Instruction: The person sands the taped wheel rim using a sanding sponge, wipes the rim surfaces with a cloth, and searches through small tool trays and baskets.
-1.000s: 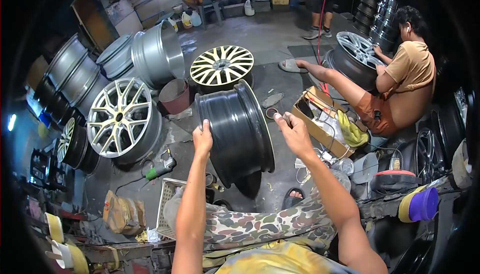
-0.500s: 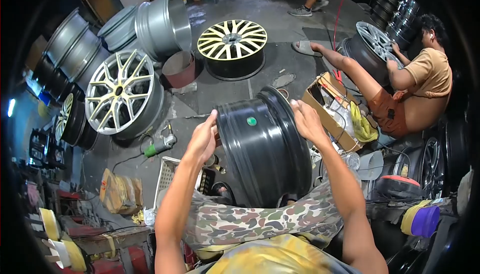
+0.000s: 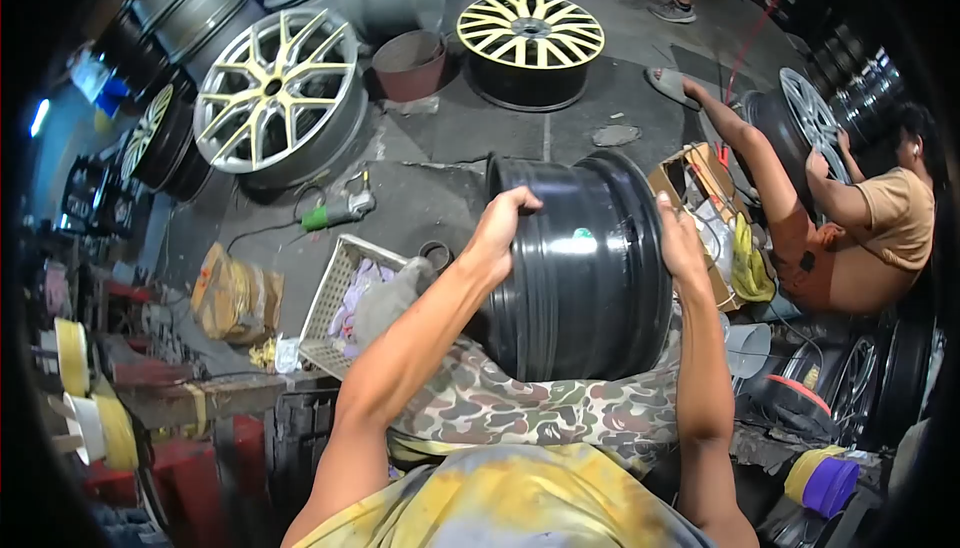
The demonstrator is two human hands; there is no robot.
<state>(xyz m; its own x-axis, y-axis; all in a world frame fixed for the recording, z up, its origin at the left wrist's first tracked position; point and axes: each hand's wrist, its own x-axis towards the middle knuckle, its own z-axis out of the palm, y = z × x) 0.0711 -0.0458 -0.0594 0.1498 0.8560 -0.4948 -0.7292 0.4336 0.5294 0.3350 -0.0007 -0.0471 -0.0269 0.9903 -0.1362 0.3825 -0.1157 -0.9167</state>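
A glossy black wheel rim (image 3: pixel 585 278) stands on edge against my camouflage-clad lap, its barrel facing me. On it, near the top, is a small green spot. My left hand (image 3: pixel 500 228) grips the left rim edge, with the thumb over the barrel and the other fingers hidden behind. At the right edge my right hand (image 3: pixel 683 241) presses with its thumb up; most of its fingers are out of sight. Left of my knees, a white crate (image 3: pixel 330 298) holds purple and grey cloths.
Beyond are a yellow-and-black wheel (image 3: pixel 530 33), a silver-yellow wheel (image 3: pixel 275 88) and a red bucket (image 3: pixel 410 66). A green grinder (image 3: pixel 338 213) lies left. On the right, a seated person (image 3: pixel 860 218) handles a silver wheel; a cardboard box (image 3: pixel 700 163) is nearer.
The black rim has turned and come up closer against my lap, with both hands still on it. The view has shifted, so the surroundings sit higher and further right.
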